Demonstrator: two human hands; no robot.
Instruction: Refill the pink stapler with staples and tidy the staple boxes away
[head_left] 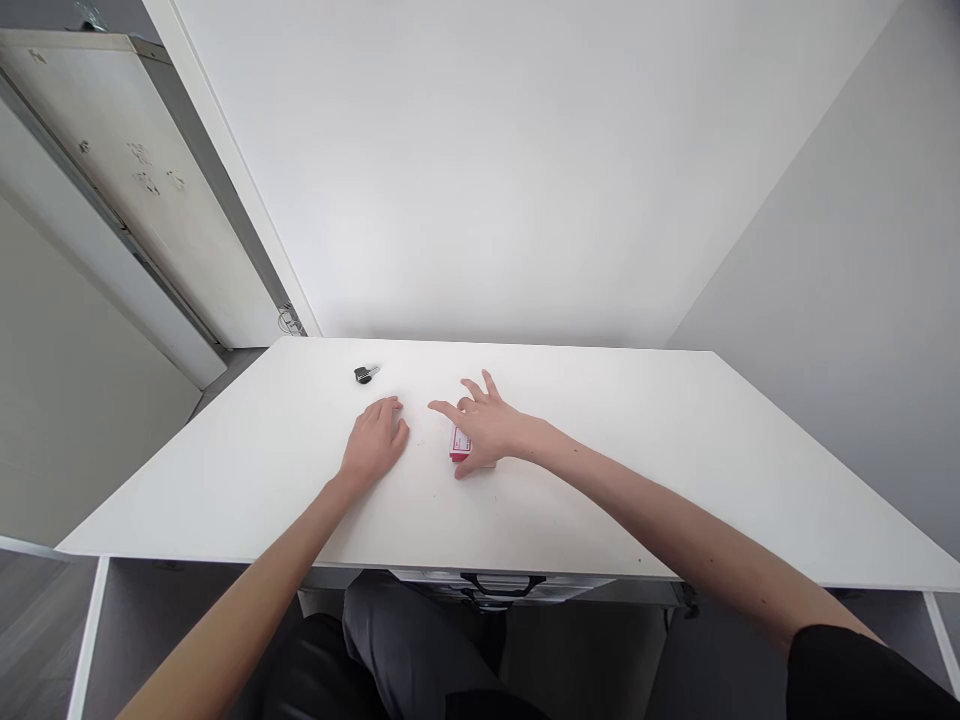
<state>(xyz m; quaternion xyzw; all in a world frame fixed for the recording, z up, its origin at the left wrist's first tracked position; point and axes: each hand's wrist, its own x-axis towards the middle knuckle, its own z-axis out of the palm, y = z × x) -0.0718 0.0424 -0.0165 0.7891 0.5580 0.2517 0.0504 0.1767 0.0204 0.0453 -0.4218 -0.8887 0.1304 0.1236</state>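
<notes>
A small red and white box (460, 444) lies on the white desk, mostly covered by my right hand (491, 428). That hand hovers over or touches the box with its fingers spread; the thumb is at the near side and the index finger stretches out past the far side. Whether the fingers press on the box I cannot tell. My left hand (372, 441) rests on the desk to the left of the box, fingers loosely bent, thumb apart, nothing in it. Beyond the left hand lies a key with a black head (364, 375).
The white desk (637, 450) stands against a pale wall (487, 180). A drawer with a black handle (502, 583) sits under its front edge, above my legs. A worn white panel (150, 170) stands beyond the desk at the left.
</notes>
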